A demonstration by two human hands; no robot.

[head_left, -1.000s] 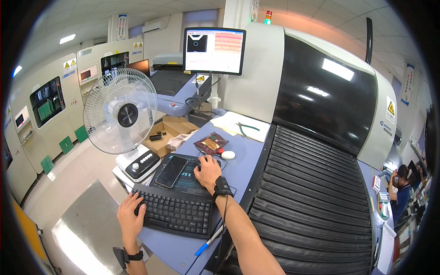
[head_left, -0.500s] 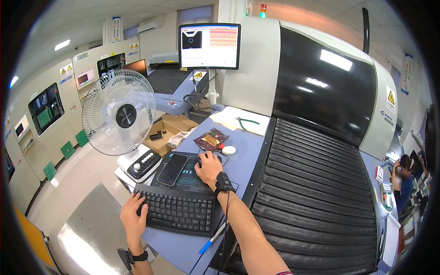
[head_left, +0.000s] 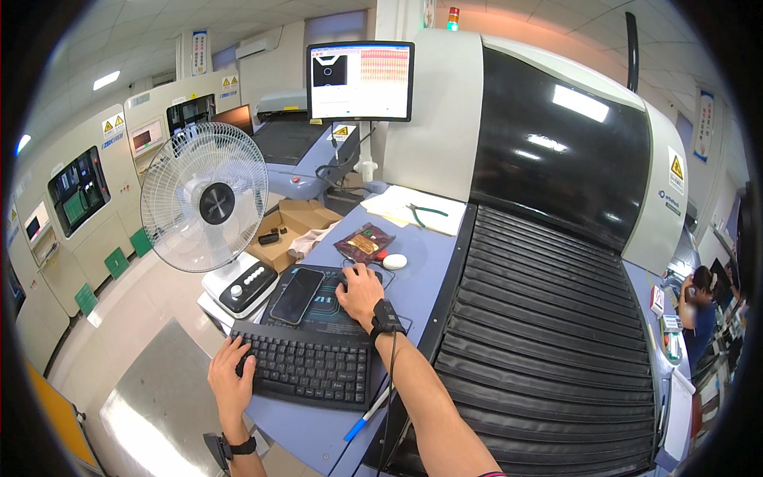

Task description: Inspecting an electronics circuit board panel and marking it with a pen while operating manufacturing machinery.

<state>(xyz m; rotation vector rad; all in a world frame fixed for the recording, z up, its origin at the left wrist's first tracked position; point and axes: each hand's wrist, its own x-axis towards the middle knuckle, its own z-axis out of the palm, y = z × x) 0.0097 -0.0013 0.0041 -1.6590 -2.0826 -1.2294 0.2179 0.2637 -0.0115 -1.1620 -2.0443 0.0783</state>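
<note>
While the right hand point(head_left: 362, 296) is curling over the dark mouse point(head_left: 342, 278) near the far edge of the black mouse pad point(head_left: 330, 324), the left hand point(head_left: 230, 378) is lying loosely spread at the left end of the black keyboard point(head_left: 310, 367), touching keys and gripping nothing. Whether any key or button is going down, the view is not showing. Both the keyboard and the mouse pad are resting on the blue tabletop point(head_left: 425, 282), the pad lying just beyond the keys, and the monitor point(head_left: 360, 83) is standing farther back, showing a dark picture with a small ring beside a reddish patterned panel. Working well here is probably calling for a light right palm, short mouse strokes and eyes on the ring before each click, with the left fingers resting softly enough to avoid stray presses. The phone point(head_left: 296, 296) is taking up the left part of the pad, so free strokes are likely favouring the right. A thin cable point(head_left: 391, 362) is trailing from the right wrist device point(head_left: 387, 318) past the blue-ended pen point(head_left: 366, 417); leaving it slack is likely sparing the hand a tug.
</note>
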